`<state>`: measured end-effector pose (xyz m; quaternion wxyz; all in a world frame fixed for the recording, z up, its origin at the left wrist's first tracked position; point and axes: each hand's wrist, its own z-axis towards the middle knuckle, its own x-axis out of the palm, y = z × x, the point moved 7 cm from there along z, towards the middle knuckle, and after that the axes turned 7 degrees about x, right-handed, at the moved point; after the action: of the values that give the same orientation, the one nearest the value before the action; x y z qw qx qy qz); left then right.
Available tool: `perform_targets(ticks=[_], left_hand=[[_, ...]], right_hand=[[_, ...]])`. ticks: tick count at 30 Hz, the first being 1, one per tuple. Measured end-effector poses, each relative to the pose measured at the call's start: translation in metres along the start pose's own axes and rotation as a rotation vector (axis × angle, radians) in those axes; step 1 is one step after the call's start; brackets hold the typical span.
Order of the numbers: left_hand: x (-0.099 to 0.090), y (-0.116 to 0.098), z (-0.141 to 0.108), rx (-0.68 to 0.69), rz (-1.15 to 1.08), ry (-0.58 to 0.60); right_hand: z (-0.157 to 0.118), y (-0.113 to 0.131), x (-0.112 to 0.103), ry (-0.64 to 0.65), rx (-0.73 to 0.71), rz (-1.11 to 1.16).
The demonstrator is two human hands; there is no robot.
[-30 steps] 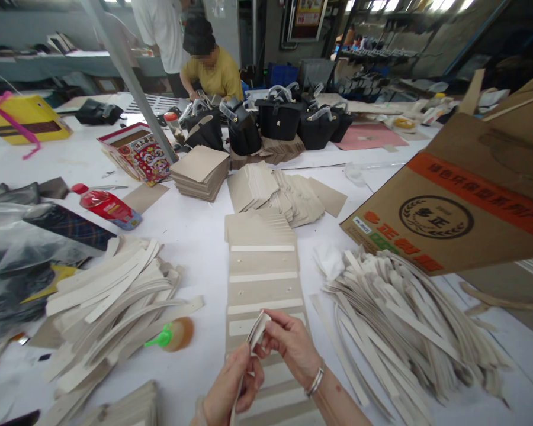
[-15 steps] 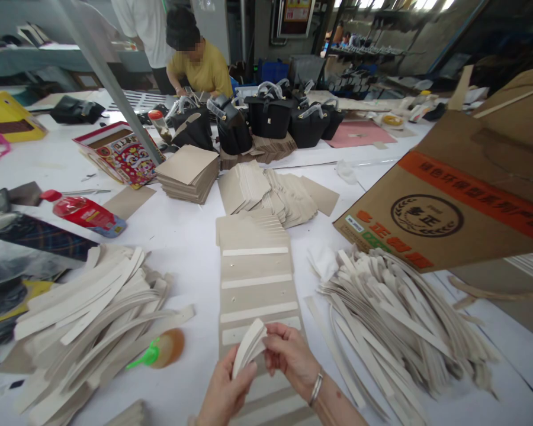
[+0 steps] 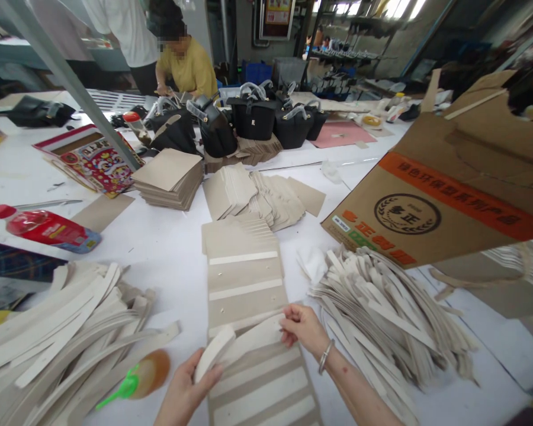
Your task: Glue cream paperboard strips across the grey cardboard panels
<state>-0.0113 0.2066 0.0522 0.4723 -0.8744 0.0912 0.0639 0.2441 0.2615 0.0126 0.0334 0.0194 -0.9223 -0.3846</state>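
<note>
My left hand (image 3: 189,381) is closed around a small bundle of off-white strips (image 3: 214,350), thumb on top. One strip (image 3: 257,338) stretches from the bundle to my right hand (image 3: 305,329), whose fingertips pinch its far end. Beneath both hands runs a row of overlapping beige board panels (image 3: 244,273), with pale bands lying across it. A loose heap of similar strips (image 3: 395,313) lies to the right of my right hand. Wider curved strips (image 3: 84,313) are piled on the left. Between that pile and my left hand lies a squeeze bottle (image 3: 153,370) with a green nozzle and amber liquid.
Stacked boards (image 3: 169,177) and fanned pieces (image 3: 266,195) lie beyond the row. Black handbags (image 3: 253,118) stand farther back, near a co-worker in yellow (image 3: 190,65). A cardboard box (image 3: 382,195) leans at right; a red bottle (image 3: 48,228) lies at left.
My hands have moved apart. My right hand has drawn one strip out to the right from the bundle in my left hand. The view has shifted slightly to the right.
</note>
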Motion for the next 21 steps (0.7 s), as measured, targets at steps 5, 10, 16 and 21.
perform_targets(ticks=[5,10,16,21], left_hand=[[-0.016,-0.005,0.03,0.026,0.209,-0.119],[-0.024,-0.02,0.059,0.062,0.415,-0.17],[-0.026,-0.022,0.076,0.058,0.548,-0.204],[-0.026,-0.025,0.069,0.065,0.71,-0.239]], right_hand=[[0.013,0.005,-0.011,-0.097,-0.044,-0.134],[0.032,0.018,-0.02,-0.21,-0.079,-0.273],[0.039,0.037,-0.027,-0.339,-0.173,-0.458],[0.026,0.046,-0.022,-0.406,-0.257,-0.564]])
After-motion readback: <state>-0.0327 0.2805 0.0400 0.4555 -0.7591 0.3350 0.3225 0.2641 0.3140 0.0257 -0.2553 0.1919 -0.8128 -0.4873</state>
